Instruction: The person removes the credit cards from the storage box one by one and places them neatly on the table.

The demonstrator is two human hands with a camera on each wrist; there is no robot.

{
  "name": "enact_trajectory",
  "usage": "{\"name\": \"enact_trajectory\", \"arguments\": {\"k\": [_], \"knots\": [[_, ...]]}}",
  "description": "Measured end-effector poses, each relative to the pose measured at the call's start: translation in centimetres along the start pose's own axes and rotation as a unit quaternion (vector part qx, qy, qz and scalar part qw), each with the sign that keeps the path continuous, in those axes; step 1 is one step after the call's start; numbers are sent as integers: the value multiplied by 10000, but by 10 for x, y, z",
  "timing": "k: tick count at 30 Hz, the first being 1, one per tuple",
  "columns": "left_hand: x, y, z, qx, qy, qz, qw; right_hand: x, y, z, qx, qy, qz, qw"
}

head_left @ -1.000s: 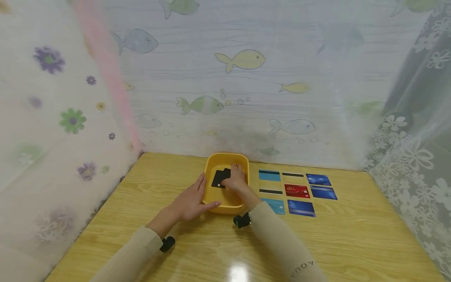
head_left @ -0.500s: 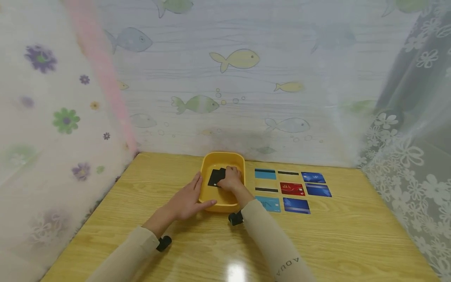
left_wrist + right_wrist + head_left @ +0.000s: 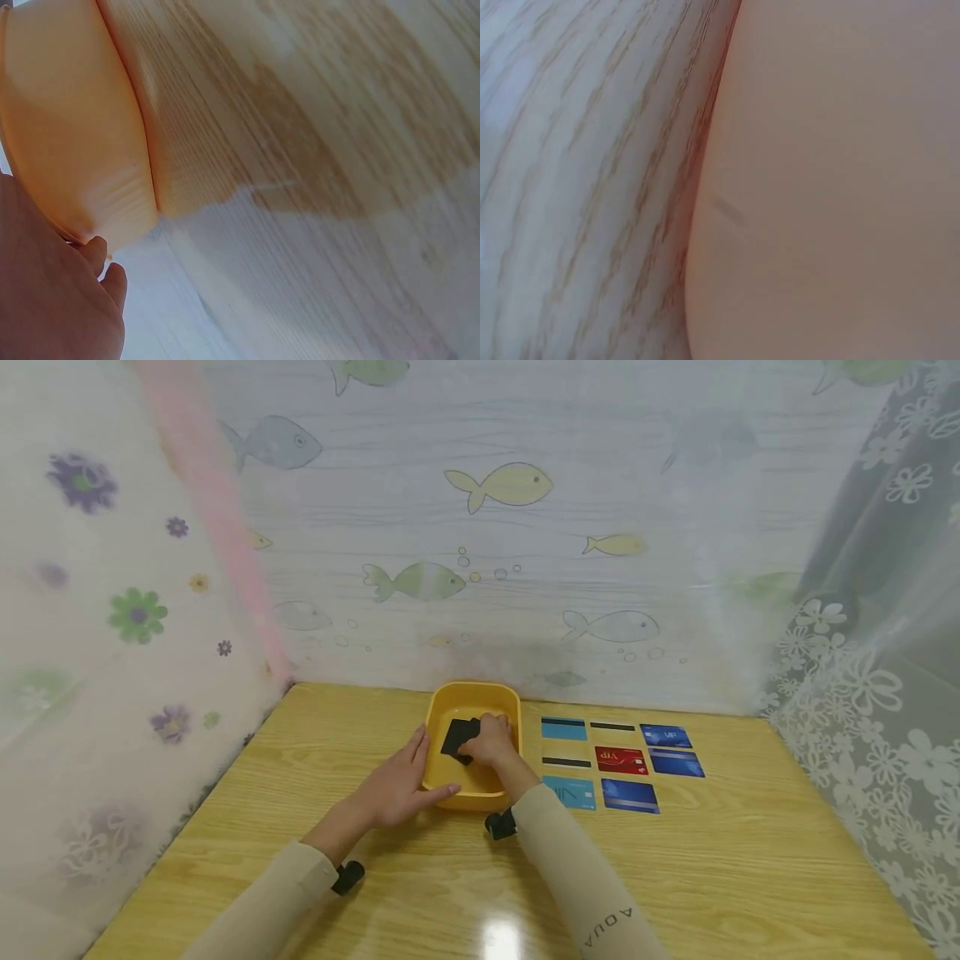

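Note:
In the head view, a yellow plastic bin [image 3: 441,783] stands on the table. Inside it lie black cards [image 3: 459,737], overlapping one another, one of them tilted. My right hand [image 3: 489,742] reaches into the bin with curled fingers, pinching at the right side of the black cards; its fingertips are partly hidden. My left hand [image 3: 396,787] rests against the bin's left side and near corner, fingers straight and thumb spread along the front. The left wrist view has the left hand [image 3: 60,292] touching the bin's outer wall [image 3: 82,127]. Only the bin's wall [image 3: 832,180] and table show in the right wrist view.
Right of the bin, several cards lie in rows on the wooden table [image 3: 720,852], among them a red VIP card [image 3: 621,761], a light blue card [image 3: 570,793] and a dark blue card [image 3: 630,796]. A fish-print curtain [image 3: 510,610] hangs behind the table.
Within the bin, a black card has tilted and shifted under the right hand's fingers. The left hand stays against the bin. The head view has shifted slightly.

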State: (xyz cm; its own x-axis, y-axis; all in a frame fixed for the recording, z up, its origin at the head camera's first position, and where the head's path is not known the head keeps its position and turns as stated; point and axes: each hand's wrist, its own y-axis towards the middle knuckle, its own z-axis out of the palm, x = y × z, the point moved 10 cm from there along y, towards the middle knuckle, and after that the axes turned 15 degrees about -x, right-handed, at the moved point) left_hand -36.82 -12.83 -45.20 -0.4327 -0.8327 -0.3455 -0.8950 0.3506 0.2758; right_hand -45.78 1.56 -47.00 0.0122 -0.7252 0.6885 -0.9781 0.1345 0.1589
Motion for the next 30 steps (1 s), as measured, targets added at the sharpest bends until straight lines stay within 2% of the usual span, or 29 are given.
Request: {"name": "enact_trajectory", "arguments": {"k": [5, 12, 18, 24, 30], "knots": [[2, -2, 2, 49, 35, -41, 10000, 1, 0, 1, -57, 278, -1, 9996], [6, -2, 4, 59, 46, -99, 9999, -3, 2, -5, -260, 1180, 439, 9917], [6, 0, 3, 76, 52, -68, 9999, -3, 5, -10, -339, 1347, 553, 9888], [5, 3, 1, 49, 67, -34, 10000, 2, 5, -14, -349, 1352, 474, 9891], [3, 1, 3, 86, 64, -38, 9999, 1, 4, -14, -380, 1620, 534, 9846]]}}
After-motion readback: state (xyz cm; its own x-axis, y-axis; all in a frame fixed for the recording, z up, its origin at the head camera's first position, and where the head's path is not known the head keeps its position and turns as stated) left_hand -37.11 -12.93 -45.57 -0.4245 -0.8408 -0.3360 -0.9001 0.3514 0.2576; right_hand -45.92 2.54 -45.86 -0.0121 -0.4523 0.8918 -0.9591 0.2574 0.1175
